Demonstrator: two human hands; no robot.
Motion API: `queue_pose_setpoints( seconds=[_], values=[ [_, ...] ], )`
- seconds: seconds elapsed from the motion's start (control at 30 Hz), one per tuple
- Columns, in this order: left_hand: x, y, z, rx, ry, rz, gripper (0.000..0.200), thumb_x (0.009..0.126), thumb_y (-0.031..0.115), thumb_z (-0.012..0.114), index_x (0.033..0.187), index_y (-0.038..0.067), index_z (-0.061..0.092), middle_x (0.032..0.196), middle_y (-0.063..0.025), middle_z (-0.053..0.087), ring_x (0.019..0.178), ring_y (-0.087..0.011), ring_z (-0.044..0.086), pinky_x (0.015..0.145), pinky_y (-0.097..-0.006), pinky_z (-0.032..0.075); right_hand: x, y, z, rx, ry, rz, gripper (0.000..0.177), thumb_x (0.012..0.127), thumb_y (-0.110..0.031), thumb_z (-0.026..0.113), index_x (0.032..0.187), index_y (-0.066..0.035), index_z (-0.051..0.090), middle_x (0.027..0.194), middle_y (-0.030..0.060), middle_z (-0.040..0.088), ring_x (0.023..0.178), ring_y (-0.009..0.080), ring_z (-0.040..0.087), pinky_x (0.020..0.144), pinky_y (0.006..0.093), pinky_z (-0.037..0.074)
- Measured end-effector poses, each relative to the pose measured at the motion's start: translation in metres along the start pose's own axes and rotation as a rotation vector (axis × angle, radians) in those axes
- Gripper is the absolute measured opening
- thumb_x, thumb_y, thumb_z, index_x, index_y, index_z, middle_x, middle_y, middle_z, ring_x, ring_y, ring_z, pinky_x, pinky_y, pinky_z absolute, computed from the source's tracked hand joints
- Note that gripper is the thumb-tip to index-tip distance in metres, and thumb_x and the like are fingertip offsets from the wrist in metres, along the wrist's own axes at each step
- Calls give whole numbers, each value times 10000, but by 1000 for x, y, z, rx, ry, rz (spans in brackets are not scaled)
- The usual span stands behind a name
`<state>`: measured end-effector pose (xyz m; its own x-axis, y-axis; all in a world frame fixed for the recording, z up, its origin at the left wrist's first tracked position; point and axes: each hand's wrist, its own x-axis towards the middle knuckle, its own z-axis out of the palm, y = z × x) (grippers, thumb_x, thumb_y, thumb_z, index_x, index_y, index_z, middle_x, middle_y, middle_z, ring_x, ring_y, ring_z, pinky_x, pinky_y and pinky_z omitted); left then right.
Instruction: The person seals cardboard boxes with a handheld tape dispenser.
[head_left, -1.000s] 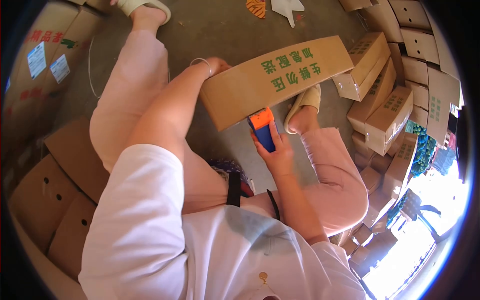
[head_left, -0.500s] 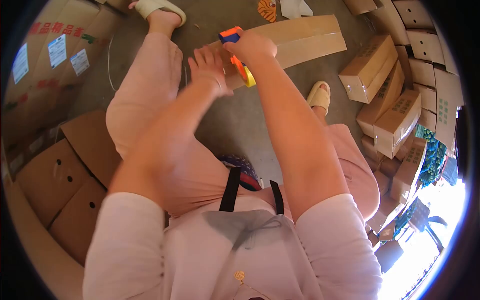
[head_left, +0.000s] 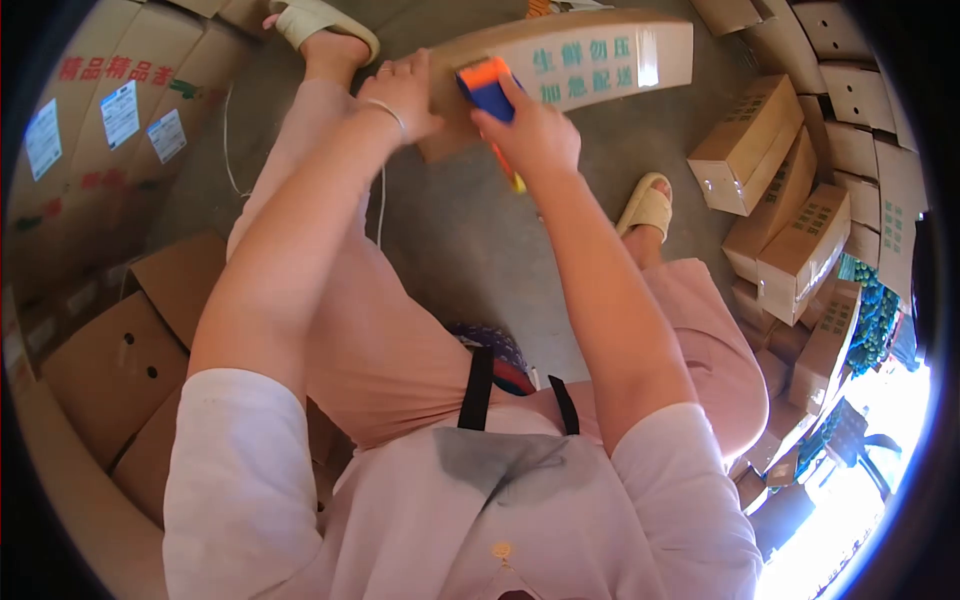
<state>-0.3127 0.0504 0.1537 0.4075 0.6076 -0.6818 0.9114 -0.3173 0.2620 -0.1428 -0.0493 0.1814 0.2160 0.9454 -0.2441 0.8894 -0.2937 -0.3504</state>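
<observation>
A long cardboard box (head_left: 590, 65) with green printed characters lies across the floor at the top centre, with a shiny patch near its right end. My left hand (head_left: 403, 97) rests at the box's left end, its fingers apart and holding nothing. My right hand (head_left: 537, 130) is closed around a tape dispenser (head_left: 490, 90), blue and orange with a yellow part below. The dispenser is over the box's near side, right of my left hand. Whether it touches the cardboard cannot be made out.
Closed cartons (head_left: 745, 145) lie stacked on the right, beside green-blue netted goods (head_left: 870, 315). Large printed cartons (head_left: 110, 60) stand at the upper left and brown boxes (head_left: 110, 370) at the lower left. My slippered feet are on the grey floor (head_left: 480, 250) either side.
The box now shows a printed face instead of a plain one. My left hand has moved up and left onto its end. My right hand has moved slightly right and down with the dispenser.
</observation>
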Motion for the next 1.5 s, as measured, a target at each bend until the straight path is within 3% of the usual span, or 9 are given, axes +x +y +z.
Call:
queue_pose_setpoints(
  seconds=[0.07, 0.13, 0.2, 0.37, 0.53, 0.7, 1.03, 1.3, 1.5],
  values=[
    [-17, 18, 13, 262, 374, -100, 1236, 662, 516, 793, 1532, 69, 38, 1585, -201, 70, 1435, -444, 144, 1129, -501, 274, 35, -23, -12, -16, -18, -6, 672, 781, -541, 662, 1370, -268, 488, 1007, 153, 673, 884, 326, 684, 746, 444, 545],
    [-11, 8, 11, 336, 310, -137, 1326, 623, 547, 819, 1532, 87, -31, 1592, -185, 16, 1439, -442, 121, 1146, -506, 235, 36, -22, -6, -49, -76, 14, 664, 780, -539, 664, 1364, -275, 490, 1029, 148, 674, 893, 327, 683, 753, 450, 544],
    [0, 0, 3, 334, 325, -97, 1359, 600, 553, 828, 1530, 83, -46, 1592, -189, -17, 1438, -448, 109, 1157, -500, 214, 12, 4, 9, 48, 142, -82, 676, 769, -546, 678, 1369, -300, 487, 997, 158, 661, 875, 326, 682, 741, 453, 549],
    [34, -29, -10, 265, 308, -43, 1394, 563, 541, 851, 1531, 80, -40, 1583, -210, 55, 1450, -403, 125, 1168, -498, 188, -61, 79, 89, 25, -69, 104, 720, 760, -560, 689, 1404, -335, 459, 887, 157, 627, 836, 330, 675, 694, 454, 550],
    [48, -39, -28, 315, 219, -15, 1376, 569, 537, 842, 1527, 53, -20, 1570, -223, 103, 1443, -398, 160, 1170, -479, 194, 8, 56, 100, 17, -188, 165, 689, 761, -550, 687, 1383, -341, 479, 928, 130, 676, 885, 301, 679, 741, 432, 544],
    [48, -38, -28, 289, 242, -22, 1393, 557, 490, 863, 1518, 30, -33, 1549, -254, 132, 1418, -427, 205, 1162, -441, 222, 69, 32, 67, 67, -439, 181, 533, 755, -486, 695, 1219, -235, 622, 1060, 57, 698, 1016, 231, 663, 844, 398, 523],
    [9, 5, -6, 345, 282, -145, 1419, 543, 467, 886, 1525, 79, -62, 1564, -253, 87, 1428, -464, 149, 1168, -486, 184, 65, 66, 112, 497, -531, 382, 623, 671, -513, 761, 1144, -115, 692, 1138, 122, 680, 1058, 246, 651, 890, 374, 501],
    [15, -4, 0, 286, 311, -134, 1433, 534, 476, 888, 1526, 88, -70, 1567, -247, 86, 1435, -466, 116, 1168, -501, 166, 42, 48, 82, 280, -404, 283, 637, 740, -521, 698, 1316, -286, 563, 1168, 56, 670, 1091, 229, 634, 889, 368, 507],
    [15, -9, 3, 300, 314, -118, 1437, 525, 461, 899, 1525, 73, -58, 1561, -258, 91, 1432, -471, 120, 1168, -501, 157, 84, 55, 83, 206, -512, 242, 556, 727, -524, 707, 1202, -241, 655, 1136, 54, 680, 1059, 237, 643, 873, 372, 512]
  ],
)
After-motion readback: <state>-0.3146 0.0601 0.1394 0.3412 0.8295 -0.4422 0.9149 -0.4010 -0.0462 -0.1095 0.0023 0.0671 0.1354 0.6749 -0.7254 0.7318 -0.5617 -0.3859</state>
